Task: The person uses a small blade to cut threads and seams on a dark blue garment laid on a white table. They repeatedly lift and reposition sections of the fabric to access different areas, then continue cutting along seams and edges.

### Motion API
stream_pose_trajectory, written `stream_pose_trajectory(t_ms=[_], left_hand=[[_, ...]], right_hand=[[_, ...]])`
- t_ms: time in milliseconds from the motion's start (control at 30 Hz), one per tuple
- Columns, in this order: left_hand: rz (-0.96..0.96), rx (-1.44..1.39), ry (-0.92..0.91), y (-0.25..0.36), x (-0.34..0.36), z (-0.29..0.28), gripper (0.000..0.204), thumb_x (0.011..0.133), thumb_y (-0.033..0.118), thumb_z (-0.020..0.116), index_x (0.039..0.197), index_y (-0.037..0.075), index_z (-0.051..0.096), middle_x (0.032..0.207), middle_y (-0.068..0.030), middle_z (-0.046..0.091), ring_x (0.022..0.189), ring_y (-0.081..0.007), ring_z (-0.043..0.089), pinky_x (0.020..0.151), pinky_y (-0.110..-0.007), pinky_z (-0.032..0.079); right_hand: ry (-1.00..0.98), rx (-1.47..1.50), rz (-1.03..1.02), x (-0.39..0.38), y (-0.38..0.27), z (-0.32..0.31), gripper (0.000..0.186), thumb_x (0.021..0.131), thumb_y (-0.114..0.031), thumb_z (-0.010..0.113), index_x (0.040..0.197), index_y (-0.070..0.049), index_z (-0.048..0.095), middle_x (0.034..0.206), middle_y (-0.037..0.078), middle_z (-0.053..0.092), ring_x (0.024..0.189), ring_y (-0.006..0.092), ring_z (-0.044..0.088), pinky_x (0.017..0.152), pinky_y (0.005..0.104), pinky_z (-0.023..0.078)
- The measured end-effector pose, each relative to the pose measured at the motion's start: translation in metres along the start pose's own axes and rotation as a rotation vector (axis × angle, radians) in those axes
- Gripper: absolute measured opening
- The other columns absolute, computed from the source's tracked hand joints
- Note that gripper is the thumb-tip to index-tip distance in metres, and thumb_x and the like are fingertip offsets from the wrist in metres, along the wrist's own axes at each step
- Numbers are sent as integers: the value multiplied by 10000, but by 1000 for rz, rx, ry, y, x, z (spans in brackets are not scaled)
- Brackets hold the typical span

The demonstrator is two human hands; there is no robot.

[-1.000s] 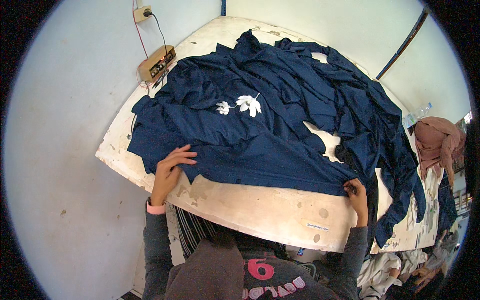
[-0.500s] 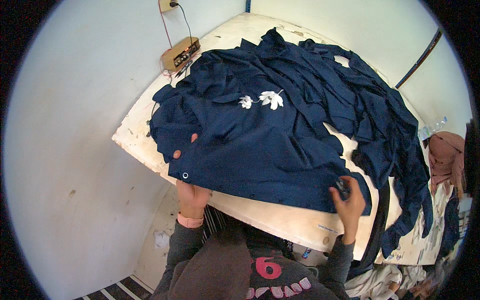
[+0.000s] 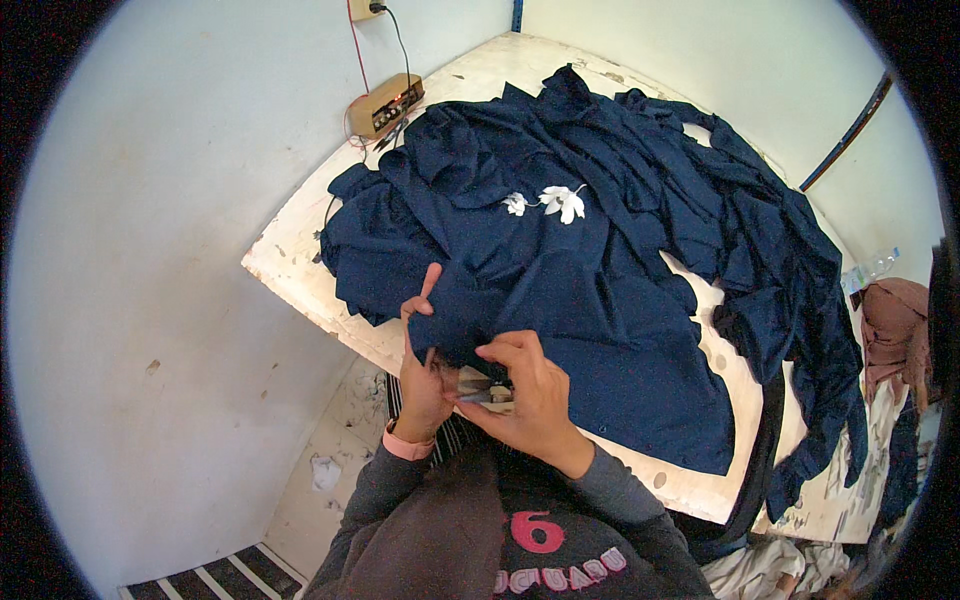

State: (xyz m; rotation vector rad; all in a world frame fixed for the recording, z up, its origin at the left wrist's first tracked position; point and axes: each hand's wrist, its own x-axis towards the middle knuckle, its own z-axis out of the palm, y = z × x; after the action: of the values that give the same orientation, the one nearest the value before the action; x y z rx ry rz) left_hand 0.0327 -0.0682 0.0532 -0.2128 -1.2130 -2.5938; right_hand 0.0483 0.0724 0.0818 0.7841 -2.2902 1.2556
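A large crumpled heap of navy fabric point(image 3: 620, 370) covers the worn white table point(image 3: 285, 252), with two white cloth flowers point(image 3: 562, 205) lying on it. My left hand point(image 3: 422, 390) grips the fabric's near edge at the table's front, fingers partly behind the cloth. Close against it, my right hand point(image 3: 530, 395) is closed around small metal snips point(image 3: 476, 389) at that edge, its index finger bent over the cloth. The snips' tips are partly hidden by the hands.
A tan electrical box point(image 3: 385, 108) with wires stands at the back left by a wall socket point(image 3: 365, 8). White walls border the table. At the right are a clear bottle point(image 3: 870, 270), brown cloth point(image 3: 890, 325) and white fabrics point(image 3: 750, 570). A striped mat point(image 3: 220, 580) lies below.
My right hand has moved leftward from the fabric's right end to beside my left hand. The near edge is lifted and gathered between them. The view has shifted.
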Motion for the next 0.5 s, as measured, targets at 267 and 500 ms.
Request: stream_pose_trajectory(t_ms=[267,500], left_hand=[[364,925,-291,28,16,-22,361,842,199,731,1167,177,576,1563,-51,478,1527,-278,287,1213,-452,203],[641,1158,-486,40,15,-11,196,724,60,774,889,161,743,999,12,750,1133,-218,697,1044,-442,449]], right_hand=[[25,17,-87,11,8,-15,259,671,38,744,909,-58,711,857,71,688,717,244,689,617,323,502],[-16,199,-9,7,16,-36,249,710,15,768,938,-64,707,905,78,669,763,199,666,650,291,491]])
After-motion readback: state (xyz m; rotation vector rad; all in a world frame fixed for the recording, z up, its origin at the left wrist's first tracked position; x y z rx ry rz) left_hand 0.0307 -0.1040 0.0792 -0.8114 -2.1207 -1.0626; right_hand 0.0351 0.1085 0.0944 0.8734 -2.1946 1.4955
